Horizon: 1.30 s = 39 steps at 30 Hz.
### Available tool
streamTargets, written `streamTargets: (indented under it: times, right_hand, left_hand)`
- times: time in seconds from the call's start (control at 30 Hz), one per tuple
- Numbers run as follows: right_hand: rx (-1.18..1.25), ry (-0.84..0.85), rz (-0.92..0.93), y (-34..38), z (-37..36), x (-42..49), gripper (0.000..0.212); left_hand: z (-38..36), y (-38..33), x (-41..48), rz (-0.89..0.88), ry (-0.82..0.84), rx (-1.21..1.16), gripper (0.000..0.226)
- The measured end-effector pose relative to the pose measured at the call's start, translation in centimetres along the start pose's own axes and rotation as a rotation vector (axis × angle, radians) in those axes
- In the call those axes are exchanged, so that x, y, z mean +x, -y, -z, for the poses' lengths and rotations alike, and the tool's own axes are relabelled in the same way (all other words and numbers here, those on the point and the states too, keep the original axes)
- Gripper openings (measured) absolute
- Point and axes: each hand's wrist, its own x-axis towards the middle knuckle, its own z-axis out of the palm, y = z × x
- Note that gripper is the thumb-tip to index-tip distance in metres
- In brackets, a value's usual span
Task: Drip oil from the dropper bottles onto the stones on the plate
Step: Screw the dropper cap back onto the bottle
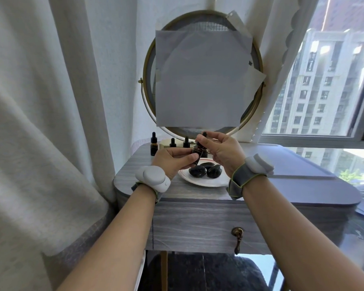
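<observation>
Spare dropper bottles (153,146): three, upright, at the table's (195,194) back left.
Left hand (172,160): fingers curled round a brown bottle (197,151), held roughly upright.
Right hand (222,150): fingertips pinching its dropper cap (203,135).
Plate (208,184): beneath both hands; three dark stones (198,171) lie just below the bottle.

The grey wood-grain table (198,193) carries a white plate (200,182) just below the fingers (184,157), three dropper bottles (153,146) standing behind-left of them, and a grey mat (292,162) to their right.
</observation>
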Motion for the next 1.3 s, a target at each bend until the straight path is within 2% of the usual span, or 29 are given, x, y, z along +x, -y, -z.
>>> streamTargets:
  times: [0.3,0.47,0.57,0.73,0.83,0.9,1.0,1.1,1.3]
  right_hand:
    - [-0.013,-0.019,0.04,0.0,-0.2,0.7,0.037]
    - [-0.094,-0.105,0.045,0.0,0.6,1.6,0.026]
    - [-0.125,-0.113,0.082,-0.1,1.1,2.3,0.022]
    - [-0.135,-0.144,0.097,-0.5,2.5,3.4,0.02]
    - [-0.155,-0.168,0.091,-0.6,3.4,4.3,0.018]
    - [-0.16,-0.182,0.08,-0.6,3.9,4.7,0.019]
    - [-0.173,-0.189,0.072,-1.0,4.4,5.5,0.019]
    - [-0.194,-0.185,0.057,-1.4,4.6,6.3,0.018]
    - [-0.202,-0.173,0.046,-1.3,5.0,6.8,0.019]
  left_hand:
    - [-0.1,0.0,0.2,0.046,-0.041,-0.017,0.031]
    - [1.2,-0.4,1.1,0.143,-0.149,-0.035,0.028]
    - [2.6,-0.9,2.1,0.197,-0.222,-0.008,0.012]
    - [4.8,-1.1,3.6,0.282,-0.363,0.024,0.01]
    - [5.9,-0.7,4.7,0.346,-0.412,0.069,0.026]
    - [6.3,-0.6,5.3,0.378,-0.398,0.179,0.033]
    - [6.3,-0.3,6.0,0.397,-0.341,0.432,0.023]
    - [6.0,-0.2,6.6,0.452,-0.304,0.774,0.045]
    - [5.7,1.2,7.7,0.437,-0.334,0.833,0.045]
